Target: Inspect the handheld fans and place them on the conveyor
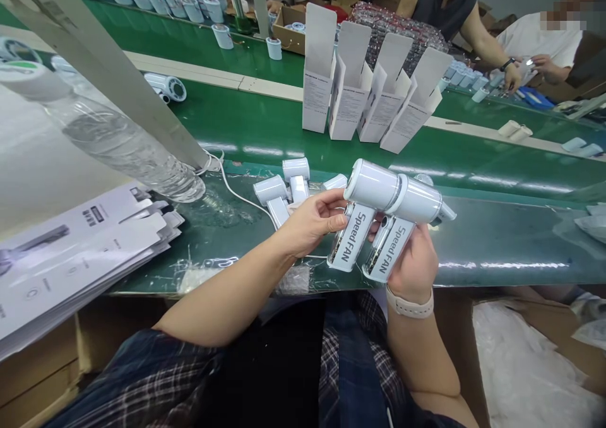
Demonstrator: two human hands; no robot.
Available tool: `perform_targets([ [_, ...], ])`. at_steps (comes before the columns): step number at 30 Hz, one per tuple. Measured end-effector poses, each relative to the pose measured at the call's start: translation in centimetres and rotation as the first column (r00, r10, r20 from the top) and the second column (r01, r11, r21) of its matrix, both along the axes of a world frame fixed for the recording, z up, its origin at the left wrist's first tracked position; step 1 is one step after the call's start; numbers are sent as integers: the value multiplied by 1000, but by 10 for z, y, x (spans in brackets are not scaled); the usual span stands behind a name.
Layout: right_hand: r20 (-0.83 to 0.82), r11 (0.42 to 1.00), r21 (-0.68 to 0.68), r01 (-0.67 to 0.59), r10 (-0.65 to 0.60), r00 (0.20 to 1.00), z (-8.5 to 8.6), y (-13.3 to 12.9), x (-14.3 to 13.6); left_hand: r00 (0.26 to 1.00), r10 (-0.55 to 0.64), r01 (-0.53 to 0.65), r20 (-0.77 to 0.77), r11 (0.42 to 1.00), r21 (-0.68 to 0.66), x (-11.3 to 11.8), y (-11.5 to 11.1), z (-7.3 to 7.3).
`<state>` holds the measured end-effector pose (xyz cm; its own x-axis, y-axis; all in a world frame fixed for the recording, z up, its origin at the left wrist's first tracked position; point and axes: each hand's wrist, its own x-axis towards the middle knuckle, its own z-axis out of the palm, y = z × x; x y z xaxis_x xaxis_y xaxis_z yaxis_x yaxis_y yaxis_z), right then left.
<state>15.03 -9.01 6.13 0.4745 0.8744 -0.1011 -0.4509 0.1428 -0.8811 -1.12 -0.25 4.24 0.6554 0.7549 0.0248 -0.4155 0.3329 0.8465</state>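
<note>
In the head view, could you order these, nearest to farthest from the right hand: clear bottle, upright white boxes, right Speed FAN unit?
1. Right Speed FAN unit: in the right hand.
2. Upright white boxes: ahead, on the green surface.
3. Clear bottle: far left.

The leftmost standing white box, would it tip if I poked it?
Probably: the white box stands tall on a narrow base. Its long raised flap looks like thin card, so it might bend easily. It may slide too, since the green surface looks shiny.
</note>
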Motion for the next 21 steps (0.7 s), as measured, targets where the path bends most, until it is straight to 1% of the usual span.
perform_targets([
  [6, -1, 999, 1, -36, 36, 999, -3, -1, 3, 1000, 3, -3, -21, 1000, 6, 0, 0, 0],
  [9, 17, 996, 24, -83, 83, 996, -4, -1, 7, 997, 0, 0, -75, 1000, 1, 0, 0, 2],
  [10, 38, 995, 33, -97, 96, 995, -5, -2, 8, 995, 14, -11, -99, 1000, 26, -1, 0, 3],
  [12, 152, 994, 44, -99, 91, 984, -4, -5, 11, 985, 88, -65, -146, 986, 152, -2, -1, 7],
  [13, 249, 994, 47, -102, 87, 965, -4, -8, 12, 976, 148, -106, -160, 964, 245, -2, -2, 8],
  [14, 362, 993, 60, -103, 75, 929, -3, -10, 13, 962, 218, -151, -162, 925, 350, -3, -3, 10],
  [16, 562, 985, 131, -115, 22, 827, -2, -15, 15, 922, 364, -245, -128, 808, 535, -2, -5, 10],
  [18, 661, 964, 223, -142, -43, 749, -2, -17, 17, 879, 471, -315, -75, 692, 649, -1, -7, 7],
  [19, 676, 953, 263, -151, -70, 734, -2, -18, 18, 867, 496, -334, -50, 652, 681, 0, -7, 5],
  [20, 684, 947, 279, -162, -77, 726, -3, -18, 19, 870, 492, -330, -34, 632, 701, 1, -7, 2],
  [21, 691, 947, 268, -177, -60, 721, -3, -18, 22, 885, 464, -313, -23, 631, 710, 2, -7, 0],
])
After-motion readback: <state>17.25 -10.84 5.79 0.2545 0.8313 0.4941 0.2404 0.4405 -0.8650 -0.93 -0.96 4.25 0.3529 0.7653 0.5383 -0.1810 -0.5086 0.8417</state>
